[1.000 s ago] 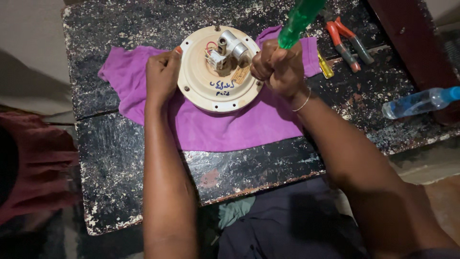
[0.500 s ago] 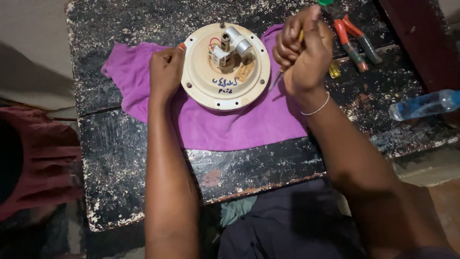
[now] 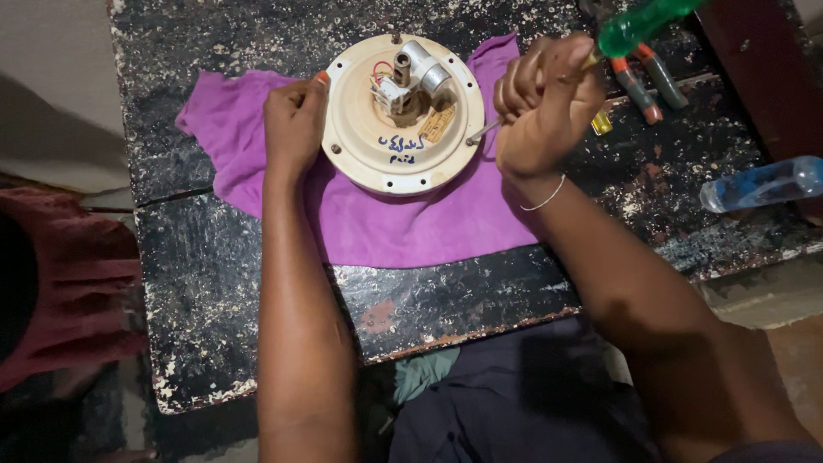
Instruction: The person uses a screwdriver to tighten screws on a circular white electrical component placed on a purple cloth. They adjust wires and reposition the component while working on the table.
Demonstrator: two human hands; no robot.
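Now right hand [image 3: 540, 107] gripping screwdriver [image 3: 639, 30]

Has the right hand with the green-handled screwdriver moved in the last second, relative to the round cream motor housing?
Yes. The right hand went from over the round cream motor housing rim to its right edge, green-handled screwdriver tip now at the rim.

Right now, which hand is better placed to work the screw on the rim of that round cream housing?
Right. The right hand grips the green-handled screwdriver, its tip at the cream housing rim; the left hand only steadies the other side.
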